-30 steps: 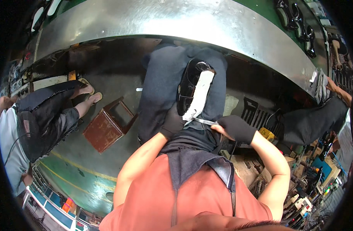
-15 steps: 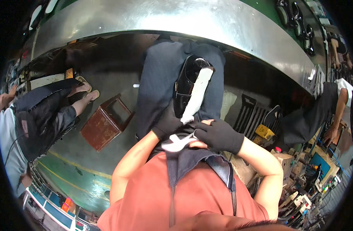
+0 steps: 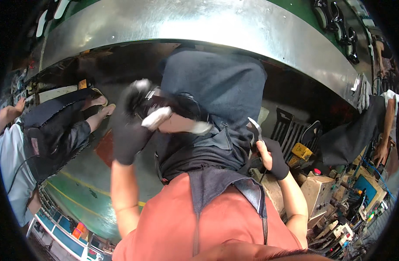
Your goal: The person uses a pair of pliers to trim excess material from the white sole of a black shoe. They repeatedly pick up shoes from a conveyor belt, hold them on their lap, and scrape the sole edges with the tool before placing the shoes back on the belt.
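Note:
My left hand (image 3: 132,126), in a black glove with bare fingertips, is closed around a glossy black shoe (image 3: 188,104). The shoe lies across the left side of my lap, over the dark apron (image 3: 217,78), its beige and white underside partly turned up. Motion smears both hand and shoe. My right hand (image 3: 274,158), gloved the same way, is off to the right of my lap. It grips a metal hand tool (image 3: 254,126) whose curved, shiny head points up; its exact kind is unclear and its lower part is hidden.
A metal-edged bench (image 3: 199,26) spans the far side, with black shoes (image 3: 336,21) at its right. A brown stool (image 3: 104,148) stands left, near a seated person (image 3: 47,130). At right are a dark slatted rack (image 3: 291,126), a yellow block (image 3: 301,151) and machinery (image 3: 314,195).
The shoe, upright between my knees before, has swung left and turned sideways in my left hand. My right hand has moved right with the tool, away from the shoe.

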Motion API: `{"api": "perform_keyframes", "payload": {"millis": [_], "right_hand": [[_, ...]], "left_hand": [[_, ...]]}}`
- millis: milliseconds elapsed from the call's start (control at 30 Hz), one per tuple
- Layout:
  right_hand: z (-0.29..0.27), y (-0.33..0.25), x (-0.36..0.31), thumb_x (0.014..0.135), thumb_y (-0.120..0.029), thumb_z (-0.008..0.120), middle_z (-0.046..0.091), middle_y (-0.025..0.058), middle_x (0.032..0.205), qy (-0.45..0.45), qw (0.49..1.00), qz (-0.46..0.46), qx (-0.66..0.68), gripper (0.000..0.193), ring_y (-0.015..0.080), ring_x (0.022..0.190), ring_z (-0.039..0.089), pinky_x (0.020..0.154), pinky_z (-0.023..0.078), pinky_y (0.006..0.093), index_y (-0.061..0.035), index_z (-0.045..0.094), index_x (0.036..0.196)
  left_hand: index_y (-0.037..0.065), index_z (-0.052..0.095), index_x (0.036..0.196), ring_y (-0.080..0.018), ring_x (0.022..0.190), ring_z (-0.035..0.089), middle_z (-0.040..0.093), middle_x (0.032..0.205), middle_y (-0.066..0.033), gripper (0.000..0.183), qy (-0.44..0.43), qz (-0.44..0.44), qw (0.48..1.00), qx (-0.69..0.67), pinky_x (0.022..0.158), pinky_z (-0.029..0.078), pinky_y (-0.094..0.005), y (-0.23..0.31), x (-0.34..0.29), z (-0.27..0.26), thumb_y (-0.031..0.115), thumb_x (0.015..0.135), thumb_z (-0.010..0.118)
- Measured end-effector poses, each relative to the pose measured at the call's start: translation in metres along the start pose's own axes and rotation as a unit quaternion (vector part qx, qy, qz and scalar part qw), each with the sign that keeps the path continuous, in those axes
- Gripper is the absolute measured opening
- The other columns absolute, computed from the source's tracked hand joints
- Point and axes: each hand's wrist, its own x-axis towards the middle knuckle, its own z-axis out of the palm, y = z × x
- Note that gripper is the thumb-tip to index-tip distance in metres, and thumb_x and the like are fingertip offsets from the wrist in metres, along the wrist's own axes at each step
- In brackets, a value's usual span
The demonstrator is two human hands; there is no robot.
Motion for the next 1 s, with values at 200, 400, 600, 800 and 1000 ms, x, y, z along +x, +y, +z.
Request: {"api": "perform_keyframes", "payload": {"millis": [200,400,600,800,1000], "right_hand": [[0.003,-0.043,0.018,0.1,-0.031,0.048,0.058,0.0099,0.071,-0.068,0.996,-0.037,-0.033,0.038,0.0177,0.066,0.055,0.064,0.045,0.0318,0.0016,0.059,0.085],[-0.005,-0.067,0.085,0.095,-0.041,0.047,0.066,0.023,0.078,-0.202,0.94,-0.11,-0.253,0.047,0.0375,0.072,0.066,0.067,0.051,0.0426,0.0004,0.068,0.085],[0.016,-0.083,0.087,0.095,-0.041,0.049,0.067,0.018,0.071,-0.059,0.811,-0.278,-0.511,0.044,0.0335,0.066,0.067,0.062,0.052,0.0424,-0.0039,0.068,0.079],[-0.027,-0.101,0.116,0.091,-0.039,0.055,0.067,0.0172,0.074,-0.359,0.873,0.008,-0.33,0.038,0.0318,0.064,0.067,0.061,0.052,0.0413,-0.0031,0.067,0.088],[0.044,-0.155,0.05,0.087,-0.042,0.06,0.063,0.0138,0.078,-0.067,0.741,-0.146,-0.651,0.039,0.0278,0.068,0.064,0.059,0.053,0.0422,-0.0047,0.068,0.082]], "left_hand": [[-0.004,0.034,0.142,-0.0314,0.127,0.049,0.045,0.14,-0.0244,0.066,-0.082,0.095,0.984,0.123,0.106,0.037,-0.0363,-0.12,-0.04,0.121,0.018,0.089,0.065],[-0.008,0.026,0.145,-0.0278,0.135,0.039,0.039,0.146,-0.024,0.068,-0.241,0.026,0.97,0.002,0.111,0.031,-0.0367,-0.145,-0.042,0.101,0.025,0.095,0.058],[-0.003,0.019,0.149,-0.0245,0.137,0.034,0.032,0.15,-0.0155,0.073,-0.234,-0.042,0.94,-0.246,0.113,0.026,-0.0353,-0.144,-0.043,0.118,0.039,0.098,0.05],[-0.008,0.022,0.145,-0.0309,0.136,0.035,0.036,0.145,-0.0217,0.064,-0.067,0.129,0.989,-0.023,0.112,0.028,-0.039,-0.166,-0.032,0.15,0.021,0.095,0.05],[0.002,0.018,0.148,-0.0306,0.133,0.04,0.037,0.145,-0.0196,0.067,-0.115,-0.011,0.975,-0.188,0.109,0.032,-0.0377,-0.2,-0.016,0.142,0.015,0.092,0.051]]}}
